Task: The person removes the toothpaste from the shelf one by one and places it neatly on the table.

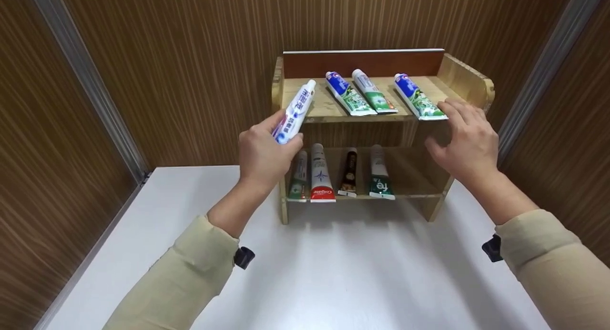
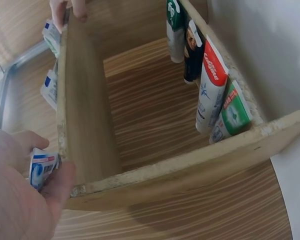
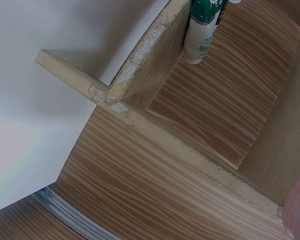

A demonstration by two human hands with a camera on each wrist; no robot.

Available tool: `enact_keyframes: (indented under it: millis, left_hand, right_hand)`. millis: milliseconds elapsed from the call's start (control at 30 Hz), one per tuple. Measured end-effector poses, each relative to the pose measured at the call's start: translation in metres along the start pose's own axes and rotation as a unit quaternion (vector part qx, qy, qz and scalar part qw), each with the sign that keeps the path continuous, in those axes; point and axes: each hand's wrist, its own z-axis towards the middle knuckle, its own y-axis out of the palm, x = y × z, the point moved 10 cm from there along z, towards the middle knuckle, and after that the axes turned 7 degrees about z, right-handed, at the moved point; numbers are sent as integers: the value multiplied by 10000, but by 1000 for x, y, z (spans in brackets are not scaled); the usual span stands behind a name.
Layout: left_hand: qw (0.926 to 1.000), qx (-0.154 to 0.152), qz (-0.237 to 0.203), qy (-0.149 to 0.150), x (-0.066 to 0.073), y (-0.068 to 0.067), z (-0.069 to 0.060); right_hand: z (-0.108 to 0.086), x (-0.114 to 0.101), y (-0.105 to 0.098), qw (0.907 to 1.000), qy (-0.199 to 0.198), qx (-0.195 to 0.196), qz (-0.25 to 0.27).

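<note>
My left hand [image 1: 267,151] pinches a white and blue toothpaste tube [image 1: 296,111], cap up, at the left front of the shelf's top board. In the left wrist view that hand [image 2: 27,185] has the tube's end [image 2: 42,169] between thumb and fingers. My right hand [image 1: 469,141] is at the top board's right front, its fingertips beside the lower end of a blue and green tube [image 1: 419,97]; whether they touch it I cannot tell. Two more tubes, one blue and green [image 1: 350,95], one white and green [image 1: 374,92], lie on the top board. The right wrist view shows only part of my right hand [image 3: 299,200].
The wooden two-level shelf [image 1: 362,119] stands on a white table [image 1: 333,273]. Its lower board holds several tubes, among them a red and white one [image 1: 321,175], a dark one [image 1: 350,172] and a green and white one [image 1: 380,172]. Wood-grain panels [image 1: 190,82] surround the table.
</note>
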Motion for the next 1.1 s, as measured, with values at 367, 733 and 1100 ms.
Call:
enact_keyframes:
  millis: [367,733,1100]
  left_hand:
    - [9934,358,646,877,2,-9,-11]
    - [9758,930,712,1847,-3,-37,-36]
    - [9598,1641,806,2130,-30,-76,-58]
  right_hand:
    - [-1,0,-1,10000,39,15,3]
    - [2,-1,0,10000,71,-25,-31]
    - [0,0,0,9999,118,-57,-21]
